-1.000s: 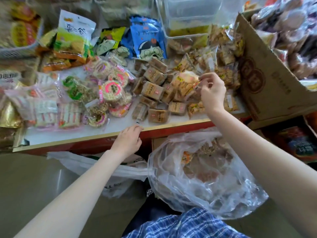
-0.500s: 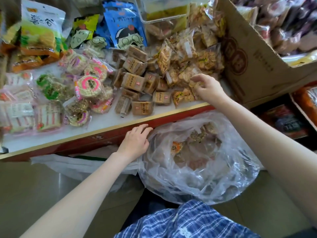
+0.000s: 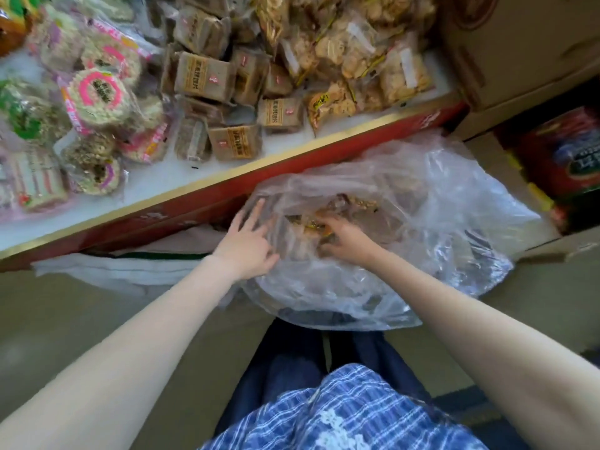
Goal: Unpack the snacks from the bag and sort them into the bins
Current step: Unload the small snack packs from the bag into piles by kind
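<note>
Both of your hands are at the crumpled clear plastic bag (image 3: 406, 228), which sits on the floor just below the red, gold-edged front of the white table (image 3: 181, 206), its mouth gaping up toward you. Your left hand (image 3: 250, 241) rests on the bag's near-left rim with fingers spread and straight, gripping nothing. Your right hand (image 3: 344, 237) is inside the opening, fingers curled down among the brown and orange wrapped snacks (image 3: 311, 222); motion blur and folded plastic keep you from telling whether it actually grips one. On the table, the flat brown square packets (image 3: 204, 76) lie jumbled with no common direction. The round pink-labelled rice cakes (image 3: 100, 92) and the cardboard box (image 3: 519, 50) are cut off by the frame.
</note>
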